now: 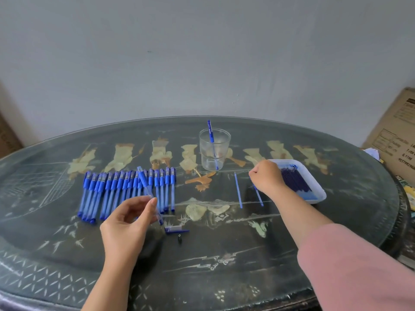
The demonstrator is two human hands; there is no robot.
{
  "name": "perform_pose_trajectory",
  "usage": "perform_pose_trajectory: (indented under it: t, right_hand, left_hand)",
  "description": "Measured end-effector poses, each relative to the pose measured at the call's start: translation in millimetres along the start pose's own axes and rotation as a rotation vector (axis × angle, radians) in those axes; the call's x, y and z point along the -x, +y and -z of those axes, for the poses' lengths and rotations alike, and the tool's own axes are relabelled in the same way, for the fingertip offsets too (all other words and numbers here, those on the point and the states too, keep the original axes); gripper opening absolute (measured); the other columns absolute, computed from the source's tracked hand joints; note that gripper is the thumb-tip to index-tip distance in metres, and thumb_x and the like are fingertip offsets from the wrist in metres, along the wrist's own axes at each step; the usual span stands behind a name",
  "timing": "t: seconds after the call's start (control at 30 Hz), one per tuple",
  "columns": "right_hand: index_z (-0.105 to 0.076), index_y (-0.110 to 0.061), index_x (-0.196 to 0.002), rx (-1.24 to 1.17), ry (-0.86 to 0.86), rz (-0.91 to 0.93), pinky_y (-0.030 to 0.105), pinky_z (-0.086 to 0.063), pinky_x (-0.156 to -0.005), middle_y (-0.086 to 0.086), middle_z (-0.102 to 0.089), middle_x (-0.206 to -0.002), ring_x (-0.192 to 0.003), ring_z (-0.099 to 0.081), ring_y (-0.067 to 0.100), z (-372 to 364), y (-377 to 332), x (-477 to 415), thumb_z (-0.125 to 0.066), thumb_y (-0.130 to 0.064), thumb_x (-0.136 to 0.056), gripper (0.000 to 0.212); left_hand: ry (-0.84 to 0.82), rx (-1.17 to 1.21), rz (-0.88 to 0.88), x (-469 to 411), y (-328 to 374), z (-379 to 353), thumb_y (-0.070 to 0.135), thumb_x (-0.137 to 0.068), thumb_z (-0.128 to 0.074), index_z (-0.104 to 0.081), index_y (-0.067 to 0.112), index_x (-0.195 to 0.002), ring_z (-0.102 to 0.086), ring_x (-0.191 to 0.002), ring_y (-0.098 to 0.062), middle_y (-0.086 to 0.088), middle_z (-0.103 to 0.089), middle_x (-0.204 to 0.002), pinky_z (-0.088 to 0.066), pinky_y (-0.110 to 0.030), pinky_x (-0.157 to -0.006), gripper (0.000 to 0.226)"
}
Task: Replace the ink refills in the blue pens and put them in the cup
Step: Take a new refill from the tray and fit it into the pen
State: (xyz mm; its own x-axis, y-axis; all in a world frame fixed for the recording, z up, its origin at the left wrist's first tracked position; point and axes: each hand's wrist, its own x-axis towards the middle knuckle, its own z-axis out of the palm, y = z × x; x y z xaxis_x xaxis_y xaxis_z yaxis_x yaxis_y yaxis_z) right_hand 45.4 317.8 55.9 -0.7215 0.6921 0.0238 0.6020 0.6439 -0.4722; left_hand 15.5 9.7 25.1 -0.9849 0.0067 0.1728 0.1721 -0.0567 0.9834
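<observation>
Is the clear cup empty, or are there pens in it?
Not empty: the cup holds one blue pen, standing nearly upright, its top above the rim.

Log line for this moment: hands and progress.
left hand: holds pen barrel | right hand: pinches refill beside tray | cup: one pen inside | row of pens: on table

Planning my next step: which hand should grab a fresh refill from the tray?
Right. The right hand is beside the tray; the left hand pinches a pen barrel.
</observation>
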Motion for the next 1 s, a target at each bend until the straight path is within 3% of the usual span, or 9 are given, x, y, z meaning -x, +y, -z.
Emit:
perform_pose_trajectory:
  t: [0.23, 0.4, 0.5, 0.67, 0.83, 1.0]
  right_hand:
    - [-0.03, -0.014, -0.049, 0.017, -0.085, 0.106, 0.027, -0.029, -0.047, -0.001, -0.028, -0.044, -0.04, -0.028, 0.017, -21, -21, 27, -0.068, -0.044, -0.085, 0.06]
    - [-0.044, -0.007, -0.056, 0.044, -0.09, 0.07, 0.025, -0.034, -0.045, 0.004, -0.047, -0.058, -0.056, -0.052, 0.024, -39, -35, 37, -0.062, -0.019, -0.086, 0.036]
    - [-0.04, -0.01, -0.057, 0.047, -0.054, 0.035, 0.025, -0.028, -0.044, 0.003, -0.048, -0.065, -0.066, -0.052, 0.026, -36, -37, 39, -0.06, -0.012, -0.086, 0.035]
    - [-0.04, -0.012, -0.058, 0.039, -0.019, 0.009, 0.025, -0.025, -0.043, 0.005, -0.053, -0.073, -0.069, -0.052, 0.026, -33, -29, 38, -0.065, -0.013, -0.084, 0.036]
    - [-0.061, -0.006, -0.073, 0.005, 0.076, -0.058, 0.026, -0.033, -0.048, 0.004, -0.054, -0.067, -0.067, -0.054, 0.026, -21, -20, 33, -0.066, -0.018, -0.083, 0.017]
    - [-0.052, -0.006, -0.075, 0.011, 0.11, -0.144, 0.03, -0.036, -0.057, 0.002, -0.047, -0.068, -0.072, -0.05, 0.026, -10, -5, 29, -0.065, -0.017, -0.088, 0.022]
  left_hand:
    - [-0.004, -0.03, 0.002, 0, 0, 0, 0.015, -0.08, -0.077, -0.074, 0.012, -0.089, -0.072, -0.078, -0.024, -0.007, -0.074, -0.078, -0.06, -0.023, -0.066, 0.011]
    - [-0.005, -0.046, 0.019, 0, 0, 0, 0.017, -0.079, -0.078, -0.074, 0.015, -0.087, -0.072, -0.075, -0.021, -0.003, -0.074, -0.076, -0.06, -0.024, -0.065, 0.009]
    - [-0.007, -0.055, 0.015, 1, 2, 0, 0.018, -0.078, -0.078, -0.074, 0.016, -0.086, -0.072, -0.072, -0.017, -0.001, -0.074, -0.076, -0.059, -0.02, -0.063, 0.009]
    - [-0.004, -0.059, 0.011, 1, 4, 0, 0.017, -0.078, -0.078, -0.073, 0.017, -0.086, -0.071, -0.07, -0.014, -0.002, -0.074, -0.075, -0.058, -0.017, -0.061, 0.009]
    - [-0.01, -0.062, 0.015, 2, 5, 0, 0.017, -0.079, -0.078, -0.073, 0.017, -0.086, -0.071, -0.07, -0.013, 0.001, -0.074, -0.075, -0.057, -0.016, -0.06, 0.009]
    - [-0.011, -0.065, 0.013, 1, 5, 0, 0.017, -0.078, -0.078, -0.073, 0.018, -0.086, -0.071, -0.07, -0.013, 0.003, -0.074, -0.076, -0.057, -0.016, -0.061, 0.009]
